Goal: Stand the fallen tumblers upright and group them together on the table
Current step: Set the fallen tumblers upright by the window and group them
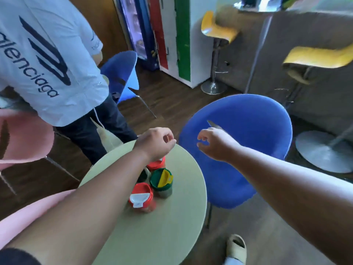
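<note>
Several tumblers stand upright in a tight cluster on the round pale-green table. A red-lidded one with a white flap is nearest me. Beside it stands a green-lidded one with a yellow flap. A dark-lidded one is half hidden by my left forearm. A red-lidded one sits at the far side, just under my left hand, whose fingers curl loosely and hold nothing. My right hand hovers over the blue chair, past the table's edge, fingers apart and empty.
A large blue chair stands right of the table, a second blue chair behind it. A person in a white printed shirt stands at the far left. A pink chair is left; yellow bar stools are at the back right.
</note>
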Tool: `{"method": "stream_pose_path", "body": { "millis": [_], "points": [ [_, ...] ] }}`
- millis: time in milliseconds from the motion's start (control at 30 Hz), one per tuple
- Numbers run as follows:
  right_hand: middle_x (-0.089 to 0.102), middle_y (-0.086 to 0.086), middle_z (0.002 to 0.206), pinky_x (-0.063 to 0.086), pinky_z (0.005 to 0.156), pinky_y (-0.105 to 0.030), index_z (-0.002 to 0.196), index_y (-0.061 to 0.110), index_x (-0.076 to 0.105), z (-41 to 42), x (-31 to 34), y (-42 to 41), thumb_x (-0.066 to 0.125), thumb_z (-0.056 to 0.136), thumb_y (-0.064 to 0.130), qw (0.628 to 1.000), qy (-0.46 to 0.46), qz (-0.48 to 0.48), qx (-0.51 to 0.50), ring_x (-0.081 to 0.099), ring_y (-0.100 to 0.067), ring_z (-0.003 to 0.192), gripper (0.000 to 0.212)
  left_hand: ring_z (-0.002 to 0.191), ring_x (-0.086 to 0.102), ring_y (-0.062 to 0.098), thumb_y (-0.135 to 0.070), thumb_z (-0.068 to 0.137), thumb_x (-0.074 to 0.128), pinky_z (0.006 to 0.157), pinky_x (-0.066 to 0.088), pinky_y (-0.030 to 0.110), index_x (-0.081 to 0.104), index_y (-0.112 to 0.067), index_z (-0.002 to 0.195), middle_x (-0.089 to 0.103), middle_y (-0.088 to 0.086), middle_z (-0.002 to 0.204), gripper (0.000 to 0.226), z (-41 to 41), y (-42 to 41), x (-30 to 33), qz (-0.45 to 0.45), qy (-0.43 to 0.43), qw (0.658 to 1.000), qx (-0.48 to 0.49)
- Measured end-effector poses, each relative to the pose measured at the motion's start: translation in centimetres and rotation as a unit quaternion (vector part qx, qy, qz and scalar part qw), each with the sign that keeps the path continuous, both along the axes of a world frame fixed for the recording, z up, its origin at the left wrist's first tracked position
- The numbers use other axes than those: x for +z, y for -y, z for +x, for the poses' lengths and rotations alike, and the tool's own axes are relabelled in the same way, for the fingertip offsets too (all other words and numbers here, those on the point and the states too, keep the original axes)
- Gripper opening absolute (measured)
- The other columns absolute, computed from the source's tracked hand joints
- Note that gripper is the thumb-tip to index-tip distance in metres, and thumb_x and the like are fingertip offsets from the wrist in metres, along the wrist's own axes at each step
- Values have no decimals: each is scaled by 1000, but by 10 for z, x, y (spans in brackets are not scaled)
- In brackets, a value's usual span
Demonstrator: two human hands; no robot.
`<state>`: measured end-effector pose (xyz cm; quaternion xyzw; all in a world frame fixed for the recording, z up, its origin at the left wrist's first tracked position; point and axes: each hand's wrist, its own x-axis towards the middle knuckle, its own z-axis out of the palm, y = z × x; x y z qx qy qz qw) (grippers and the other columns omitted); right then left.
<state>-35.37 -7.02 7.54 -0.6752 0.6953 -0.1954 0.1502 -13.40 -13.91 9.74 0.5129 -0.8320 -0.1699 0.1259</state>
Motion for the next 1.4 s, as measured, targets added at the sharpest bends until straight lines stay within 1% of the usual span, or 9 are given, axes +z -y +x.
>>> {"method": "stream_pose_path", "body": {
  "millis": [100,200,367,533,633,833,967,1167,1400],
  "points": [
    [60,2,88,39,70,-26,92,19,64,-49,16,-41,59,86,31,998,-8,-14,-67,51,-18,80,14,78,63,13,-44,84,62,76,55,33,68,-28,84,67,-14,80,17,-59,-19,15,-9,4,997,-72],
    [57,8,81,46,69,-30,83,26,60,-110,28,-88,58,82,36,991,-6,-21,-130,55,-20,78,10,74,62,10,-42,84,63,73,56,33,67,-27,82,66,-13,78,16,-129,-45,28,-23,3,989,-146],
    [61,2,85,48,72,-29,88,22,66,-228,49,-179,63,81,33,976,-19,-14,-215,58,-20,79,13,77,61,6,-45,85,63,74,53,30,65,-30,82,65,-16,79,15,-273,-99,48,-50,2,969,-242],
    [63,4,90,51,77,-31,88,23,66,-360,82,-274,60,81,34,958,-41,-18,-284,60,-17,83,14,74,60,3,-46,85,66,74,52,28,66,-32,84,65,-16,78,14,-432,-166,64,-50,-27,949,-309],
    [60,8,87,50,76,-30,87,28,63,-439,102,-327,59,80,37,944,-56,-24,-323,58,-15,83,12,74,61,2,-47,83,68,74,54,29,67,-31,84,66,-15,78,16,-520,-209,73,-41,-50,936,-346],
    [63,7,84,44,72,-26,88,23,66,-549,127,-403,61,80,35,920,-70,-33,-384,57,-15,79,14,74,60,-2,-52,81,64,72,54,29,65,-34,82,65,-19,79,18,-647,-263,92,-61,-71,918,-385],
    [64,6,87,46,74,-27,90,22,67,-599,128,-413,62,83,35,911,-62,-42,-405,59,-14,82,16,74,60,-3,-49,83,66,66,48,25,67,-32,84,66,-17,81,17,-704,-264,101,-72,-68,909,-405],
    [64,7,87,50,77,-30,91,23,67,-680,128,-383,61,82,37,903,-51,-30,-426,60,-15,82,18,73,61,2,-47,83,67,72,54,28,68,-29,83,65,-15,79,18,-796,-222,105,-97,-74,887,-445],
    [64,7,87,42,68,-25,93,22,67,-798,158,-309,65,82,35,880,-43,-44,-471,59,-14,81,17,72,58,0,-46,84,67,66,48,26,68,-29,83,65,-14,77,17,-928,-142,140,-111,-87,869,-474]
  ]
}}
